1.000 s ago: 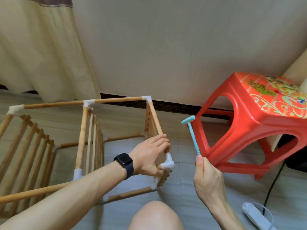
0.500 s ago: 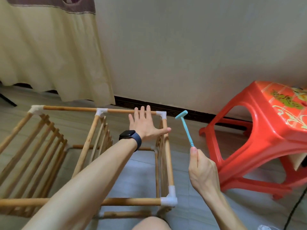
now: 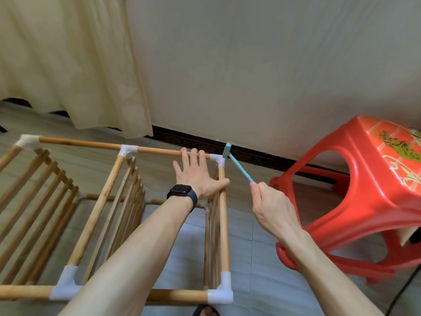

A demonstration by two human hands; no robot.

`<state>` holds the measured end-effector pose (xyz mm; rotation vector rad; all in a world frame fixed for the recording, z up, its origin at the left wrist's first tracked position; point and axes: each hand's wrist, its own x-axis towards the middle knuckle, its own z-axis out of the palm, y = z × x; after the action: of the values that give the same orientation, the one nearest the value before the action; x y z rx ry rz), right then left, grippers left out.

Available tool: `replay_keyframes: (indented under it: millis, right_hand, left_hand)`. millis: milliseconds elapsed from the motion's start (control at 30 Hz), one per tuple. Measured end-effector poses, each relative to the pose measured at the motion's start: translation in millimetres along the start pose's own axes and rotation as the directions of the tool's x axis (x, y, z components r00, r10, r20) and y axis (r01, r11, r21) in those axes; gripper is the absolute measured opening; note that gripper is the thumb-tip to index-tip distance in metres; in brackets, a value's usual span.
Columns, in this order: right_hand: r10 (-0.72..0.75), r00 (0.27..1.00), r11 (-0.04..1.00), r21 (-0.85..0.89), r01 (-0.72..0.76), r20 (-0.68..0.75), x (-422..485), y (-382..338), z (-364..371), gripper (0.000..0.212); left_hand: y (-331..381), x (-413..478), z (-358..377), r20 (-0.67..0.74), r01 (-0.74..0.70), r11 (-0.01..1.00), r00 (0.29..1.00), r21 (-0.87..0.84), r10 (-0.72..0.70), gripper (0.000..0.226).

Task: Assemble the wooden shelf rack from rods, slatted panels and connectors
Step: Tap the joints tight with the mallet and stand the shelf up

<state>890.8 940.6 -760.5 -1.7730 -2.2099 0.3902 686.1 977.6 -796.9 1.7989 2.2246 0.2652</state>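
no readable text, only ornament on red stool [image 3: 369, 201]

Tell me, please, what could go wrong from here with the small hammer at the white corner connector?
1. The left hand has its fingers on the top rod, very near the white corner connector where the head of the small teal hammer sits; a stray blow could hit them.
2. The right hand grips only the handle's end, so the hammer may twist or slip.
3. The red stool stands close beside the right arm; a wide swing might strike it.
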Motion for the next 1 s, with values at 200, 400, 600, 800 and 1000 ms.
replay_keyframes:
  millis: [200, 400, 600, 800, 1000]
  right_hand:
    - [-0.133, 0.913, 0.955, 0.196, 0.222, -0.386, 13, -8, -22, 0.037]
    - [0.002, 0.993, 0.995, -0.102, 0.010, 0.119, 15, -8, -4, 0.039]
    - [-0.073, 0.994, 0.997, 0.019, 0.074, -0.082, 12, -13, -2, 0.038]
    - [-0.093, 0.986, 0.993, 0.061, 0.102, -0.142, 9, -12, -3, 0.037]
    - [-0.030, 0.999, 0.999, -0.037, 0.029, -0.028, 5, -3, -1, 0.038]
  left_hand:
    - [-1, 3, 9, -0.059, -0.015, 1.000, 0.998, -0.023, 0.014, 0.119]
    - [-3, 4, 11, -0.074, -0.021, 1.000, 0.997, -0.022, 0.019, 0.121]
    - [-2, 2, 12, -0.075, -0.020, 1.000, 0.997, -0.013, 0.019, 0.121]
    - [-2, 3, 11, -0.083, -0.022, 0.999, 0.996, -0.026, 0.020, 0.121]
    - [1, 1, 11, -0.042, -0.041, 0.998, 0.998, -0.039, 0.039, 0.121]
